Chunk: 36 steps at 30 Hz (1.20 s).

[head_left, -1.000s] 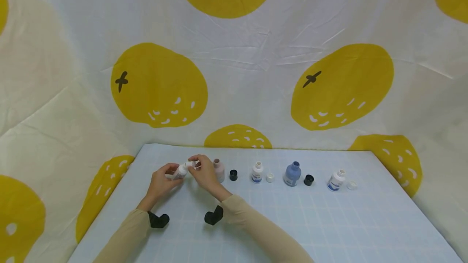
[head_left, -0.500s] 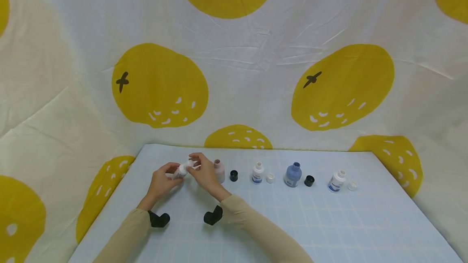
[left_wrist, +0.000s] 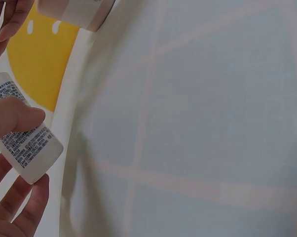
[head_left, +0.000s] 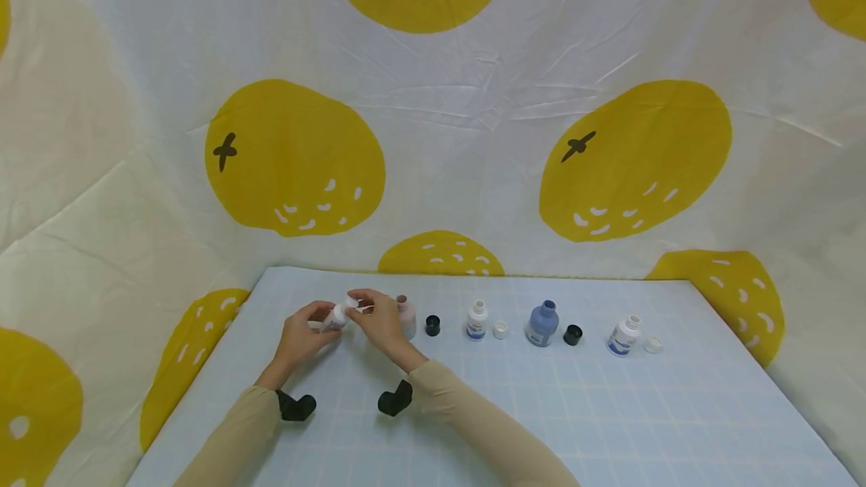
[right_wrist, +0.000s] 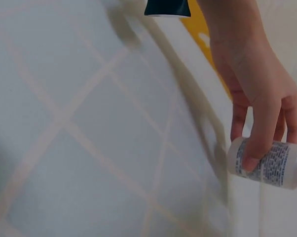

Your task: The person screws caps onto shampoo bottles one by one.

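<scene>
My left hand [head_left: 298, 335] grips a small white bottle [head_left: 334, 319] by its body, tilted with its top toward the right, above the far left of the table. Its printed label [left_wrist: 32, 148] shows in the left wrist view, with the thumb across it. At the bottle's top, the fingers and thumb of my right hand [head_left: 380, 323] pinch a white cap [head_left: 352, 302]. Whether the cap sits on the neck or apart from it is too small to tell. Partly behind the right hand stands an uncapped pinkish bottle [head_left: 407, 316].
A black cap [head_left: 432, 325] lies beside the pinkish bottle. Farther right stand an open white bottle [head_left: 476, 322] with a white cap [head_left: 500, 331], an open blue bottle [head_left: 542, 325] with a black cap [head_left: 572, 334], and another open white bottle [head_left: 623, 337] with its cap [head_left: 652, 345].
The right hand's fingers have shifted slightly around the cap, their tips now a little lower. The left hand and the bottle stay nearly where they were.
</scene>
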Each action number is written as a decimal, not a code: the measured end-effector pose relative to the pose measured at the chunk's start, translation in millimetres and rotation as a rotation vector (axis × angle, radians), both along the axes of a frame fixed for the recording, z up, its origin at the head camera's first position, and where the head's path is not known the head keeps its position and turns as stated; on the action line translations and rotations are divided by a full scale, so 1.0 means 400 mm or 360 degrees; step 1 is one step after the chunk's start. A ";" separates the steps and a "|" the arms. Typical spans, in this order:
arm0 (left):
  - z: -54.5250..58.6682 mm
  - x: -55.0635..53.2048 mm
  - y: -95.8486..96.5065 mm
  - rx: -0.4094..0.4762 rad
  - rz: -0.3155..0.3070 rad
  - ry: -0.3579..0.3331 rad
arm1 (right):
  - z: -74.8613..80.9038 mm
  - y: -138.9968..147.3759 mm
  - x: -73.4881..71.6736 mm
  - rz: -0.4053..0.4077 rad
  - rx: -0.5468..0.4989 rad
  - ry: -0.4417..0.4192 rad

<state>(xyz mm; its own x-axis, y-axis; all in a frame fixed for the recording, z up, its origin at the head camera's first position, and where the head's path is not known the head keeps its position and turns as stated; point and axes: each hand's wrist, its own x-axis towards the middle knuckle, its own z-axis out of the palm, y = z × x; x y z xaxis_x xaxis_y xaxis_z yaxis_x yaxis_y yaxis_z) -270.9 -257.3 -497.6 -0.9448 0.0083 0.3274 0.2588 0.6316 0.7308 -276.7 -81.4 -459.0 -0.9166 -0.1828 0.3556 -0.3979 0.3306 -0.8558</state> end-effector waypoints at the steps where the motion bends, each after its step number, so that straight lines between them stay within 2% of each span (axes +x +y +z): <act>1: 0.000 0.000 0.000 0.0000 0.0000 -0.0001 | -0.001 0.000 -0.001 0.0002 0.0003 0.0000; 5: 0.000 -0.001 0.001 -0.0005 0.0002 -0.0002 | -0.009 -0.003 -0.006 0.0005 0.0008 -0.0002; 12: -0.005 0.000 -0.002 0.0002 0.0026 -0.0018 | -0.012 -0.001 -0.001 0.0060 0.0030 -0.0090; 15: -0.001 0.002 -0.004 0.0010 0.0033 -0.0024 | -0.016 -0.002 -0.002 0.0081 0.0029 -0.0058; 21: 0.000 0.002 0.001 0.0026 0.0051 0.0000 | -0.012 -0.002 -0.001 0.0096 -0.0028 -0.0103; 29: 0.007 0.004 0.028 0.0055 0.0094 0.0011 | -0.010 -0.006 -0.005 0.0044 -0.0162 -0.0105; 36: 0.013 0.010 0.036 0.0051 0.0134 -0.0012 | -0.010 -0.008 0.001 -0.0016 -0.0128 -0.0134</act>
<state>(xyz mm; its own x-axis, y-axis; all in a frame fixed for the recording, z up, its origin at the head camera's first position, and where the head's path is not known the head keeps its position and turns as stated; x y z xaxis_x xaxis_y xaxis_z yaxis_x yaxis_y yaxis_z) -267.0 -243.0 -492.5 -0.9441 -0.0815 0.3194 0.2005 0.6271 0.7527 -276.3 -84.6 -462.9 -0.9454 -0.1474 0.2906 -0.3207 0.2631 -0.9099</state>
